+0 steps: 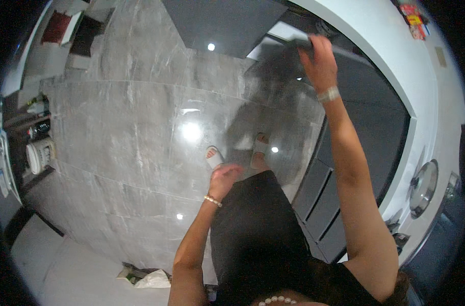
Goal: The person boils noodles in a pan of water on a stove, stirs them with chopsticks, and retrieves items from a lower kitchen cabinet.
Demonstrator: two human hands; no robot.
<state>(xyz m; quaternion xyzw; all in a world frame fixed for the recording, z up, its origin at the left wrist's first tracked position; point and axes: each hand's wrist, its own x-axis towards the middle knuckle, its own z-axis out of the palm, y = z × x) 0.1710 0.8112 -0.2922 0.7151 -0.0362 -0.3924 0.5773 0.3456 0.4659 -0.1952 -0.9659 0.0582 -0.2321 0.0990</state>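
My right hand (321, 63), with a pale band on its wrist, is raised at the upper right. Its thumb and fingers are around a blurred dark grey object (303, 43), whose kind I cannot tell. Just beyond is an open dark grey cabinet panel (221, 25); whether the object touches it is unclear. My left hand (224, 181), with a beaded bracelet, is blurred and low in front of my dark clothing, over the floor near my sandals (214, 157). Its fingers are apart and nothing shows in it.
Dark grey cabinet fronts (364, 134) stand under a white counter (402, 95) on the right, with a round metal lid (424, 189) on top. At the left, a white bucket (41, 156) and bottles (39, 129) stand on a shelf. A white bag (154, 279) lies at the lower left.
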